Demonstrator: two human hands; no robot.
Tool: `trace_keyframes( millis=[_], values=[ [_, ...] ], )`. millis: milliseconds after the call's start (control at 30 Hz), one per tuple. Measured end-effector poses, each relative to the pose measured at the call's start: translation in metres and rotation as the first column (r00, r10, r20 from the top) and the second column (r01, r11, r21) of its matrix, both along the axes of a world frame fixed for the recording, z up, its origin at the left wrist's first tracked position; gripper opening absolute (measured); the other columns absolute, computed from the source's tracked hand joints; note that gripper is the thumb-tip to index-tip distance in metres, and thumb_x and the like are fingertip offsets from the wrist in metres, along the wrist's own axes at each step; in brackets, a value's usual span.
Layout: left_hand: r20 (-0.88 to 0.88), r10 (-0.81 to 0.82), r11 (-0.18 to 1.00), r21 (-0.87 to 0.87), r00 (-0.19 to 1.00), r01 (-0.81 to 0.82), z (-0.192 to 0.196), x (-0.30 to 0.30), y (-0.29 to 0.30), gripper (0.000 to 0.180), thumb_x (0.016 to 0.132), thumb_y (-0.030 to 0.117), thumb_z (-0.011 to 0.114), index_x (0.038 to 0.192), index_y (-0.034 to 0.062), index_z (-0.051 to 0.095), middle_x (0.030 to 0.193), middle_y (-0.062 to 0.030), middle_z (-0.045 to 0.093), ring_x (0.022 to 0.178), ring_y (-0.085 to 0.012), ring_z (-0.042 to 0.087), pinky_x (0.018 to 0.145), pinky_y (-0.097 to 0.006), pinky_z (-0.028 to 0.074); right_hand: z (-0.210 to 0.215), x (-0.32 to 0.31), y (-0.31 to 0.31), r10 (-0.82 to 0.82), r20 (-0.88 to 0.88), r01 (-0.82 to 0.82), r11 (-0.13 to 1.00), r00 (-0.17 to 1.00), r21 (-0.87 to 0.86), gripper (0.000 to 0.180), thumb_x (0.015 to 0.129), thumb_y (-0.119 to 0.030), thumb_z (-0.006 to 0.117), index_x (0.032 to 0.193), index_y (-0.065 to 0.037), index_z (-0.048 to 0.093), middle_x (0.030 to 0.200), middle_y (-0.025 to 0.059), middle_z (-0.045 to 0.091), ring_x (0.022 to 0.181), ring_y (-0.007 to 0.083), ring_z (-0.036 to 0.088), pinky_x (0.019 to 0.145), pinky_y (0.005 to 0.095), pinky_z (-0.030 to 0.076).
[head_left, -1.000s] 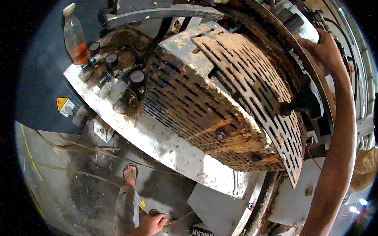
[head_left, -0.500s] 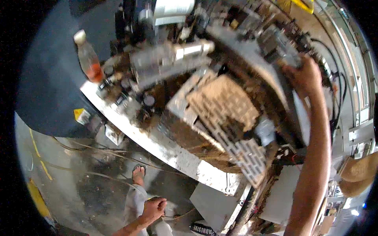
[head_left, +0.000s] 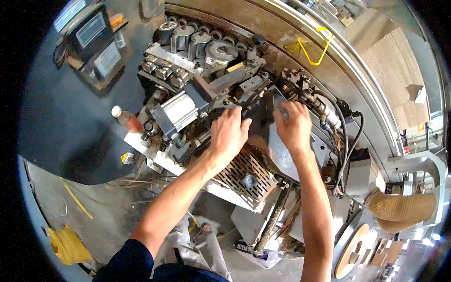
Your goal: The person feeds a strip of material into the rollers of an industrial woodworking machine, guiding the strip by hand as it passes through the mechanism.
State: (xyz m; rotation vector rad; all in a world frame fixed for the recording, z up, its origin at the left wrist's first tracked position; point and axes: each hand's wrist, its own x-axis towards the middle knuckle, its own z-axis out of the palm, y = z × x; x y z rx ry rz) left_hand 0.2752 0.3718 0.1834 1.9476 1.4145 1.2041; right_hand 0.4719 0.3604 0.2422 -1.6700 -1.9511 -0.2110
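Observation:
My left hand (head_left: 228, 134) is over the middle of a machine, its thumb apart from its fingers and its fingertips at a dark part. No held object shows in it. To its right, my right hand (head_left: 294, 124) is closed on a thin flat metal piece (head_left: 281, 107), mostly hidden by the fingers. Below that hand lies a dark grey metal panel (head_left: 285, 152). A slotted metal plate (head_left: 230, 173) with a star-shaped knob (head_left: 249, 180) sits nearer to me, below my left hand. Left of my left hand stands a silver cylinder (head_left: 179, 111).
Several round rollers (head_left: 199, 42) line the machine's far side. A bottle with reddish liquid (head_left: 127, 120) stands at its left. Black hoses (head_left: 359, 127) loop at the right, near a ribbed tan duct (head_left: 404, 207). A yellow bag (head_left: 69, 246) lies on the floor.
My left hand has risen from beside my leg to the machine. My right hand now shows on the flat metal piece. The view has shifted, and less tan debris shows on the slotted plate.

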Motion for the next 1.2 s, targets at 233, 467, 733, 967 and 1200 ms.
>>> trace_keyframes(
  millis=[233, 467, 733, 967, 1200],
  values=[
    [-0.245, -0.007, 0.993, -0.114, 0.970, -0.021, -0.007, 0.017, 0.014, 0.018, 0.090, 0.014, 0.069, 0.092, -0.0034, 0.064, 0.084, -0.0232, 0.068, 0.077, -0.0424, 0.069, 0.068, -0.051, 0.055, -0.025, -0.027, 0.026, 0.127, 0.230, -0.086, 0.980, 0.965, -0.180, 0.034, 0.076, -0.009, 0.071, 0.110, -0.007, 0.067, 0.094, 0.0123, 0.071, 0.096, 0.0322, 0.063, 0.089, 0.0448, 0.045],
    [-0.237, 0.062, 0.989, -0.116, 0.970, -0.092, -0.007, 0.025, 0.010, 0.017, 0.091, 0.012, 0.065, 0.099, -0.0022, 0.068, 0.086, -0.0233, 0.066, 0.075, -0.0455, 0.066, 0.066, -0.053, 0.053, -0.036, -0.026, 0.039, 0.135, 0.060, -0.120, 0.973, 0.989, -0.197, 0.029, 0.075, -0.017, 0.078, 0.102, -0.008, 0.072, 0.092, 0.0097, 0.073, 0.091, 0.0289, 0.068, 0.088, 0.0434, 0.038],
    [-0.219, 0.055, 0.990, -0.119, 0.974, -0.082, -0.012, 0.028, 0.012, 0.018, 0.093, 0.012, 0.063, 0.083, -0.0031, 0.064, 0.076, -0.0254, 0.064, 0.068, -0.0425, 0.067, 0.059, -0.051, 0.053, -0.037, -0.030, 0.039, 0.083, 0.023, -0.076, 0.969, 0.996, -0.237, 0.032, 0.073, -0.016, 0.076, 0.104, -0.008, 0.073, 0.092, 0.0090, 0.073, 0.091, 0.0271, 0.067, 0.090, 0.0435, 0.038],
    [-0.189, 0.038, 0.990, -0.129, 0.981, -0.064, -0.007, 0.026, 0.014, 0.022, 0.096, 0.014, 0.061, 0.081, -0.0016, 0.064, 0.074, -0.0237, 0.066, 0.067, -0.0417, 0.067, 0.059, -0.050, 0.053, -0.031, -0.030, 0.037, 0.094, 0.013, -0.085, 0.946, 0.996, -0.312, 0.041, 0.076, -0.022, 0.076, 0.114, -0.007, 0.072, 0.096, 0.0106, 0.071, 0.091, 0.0289, 0.065, 0.091, 0.0439, 0.037],
    [-0.150, 0.022, 0.988, -0.145, 0.988, -0.044, -0.007, 0.023, 0.013, 0.020, 0.094, 0.013, 0.062, 0.081, -0.0026, 0.063, 0.074, -0.0236, 0.066, 0.067, -0.0430, 0.067, 0.059, -0.051, 0.053, -0.042, -0.029, 0.033, 0.092, 0.023, -0.083, 0.960, 0.995, -0.268, 0.045, 0.079, -0.021, 0.076, 0.122, -0.008, 0.071, 0.104, 0.0130, 0.069, 0.097, 0.0323, 0.061, 0.095, 0.0463, 0.035]
  ],
)
